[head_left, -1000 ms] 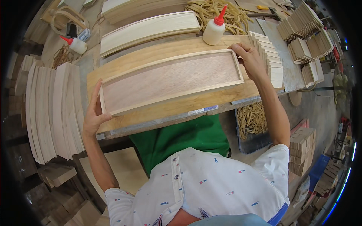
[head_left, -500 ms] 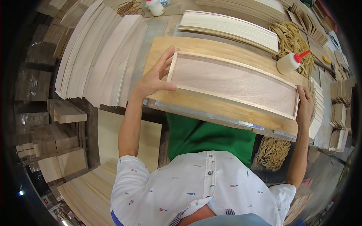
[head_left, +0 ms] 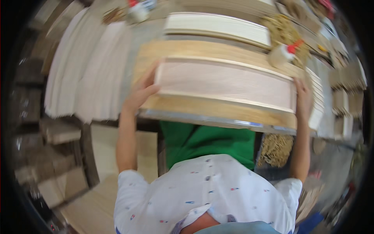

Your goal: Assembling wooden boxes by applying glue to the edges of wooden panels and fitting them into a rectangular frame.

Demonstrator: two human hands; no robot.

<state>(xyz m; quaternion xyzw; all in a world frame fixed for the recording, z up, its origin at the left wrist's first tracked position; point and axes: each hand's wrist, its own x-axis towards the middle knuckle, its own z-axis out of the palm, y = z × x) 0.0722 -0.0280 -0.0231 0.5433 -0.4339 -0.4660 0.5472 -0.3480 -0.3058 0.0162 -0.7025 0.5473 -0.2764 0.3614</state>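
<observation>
A long, shallow wooden tray [head_left: 226,82], with a thin light rim around a pinkish plywood panel, lies on a flat yellowish board [head_left: 194,106] at the bench edge. My left hand [head_left: 139,93] closes on its left end, the thumb at the near corner and the fingers toward the far one. At the opposite end, my right hand [head_left: 304,97] grips the short side, fingertips by the far corner. Blur softens both hands. Just beyond the tray's right part stands a white glue bottle [head_left: 279,56] with a red tip.
Stacked thin panels [head_left: 91,70] fill the left side. Pale strips [head_left: 218,28] lie behind the board, beside tan rubber bands [head_left: 281,30]. Another glue bottle [head_left: 138,12] stands at the far left. Below the bench's right side sits a container of rubber bands [head_left: 276,150].
The whole view has turned slightly and blurred, shifting bench and tray leftward in the picture. Both hands keep hold of the tray's ends.
</observation>
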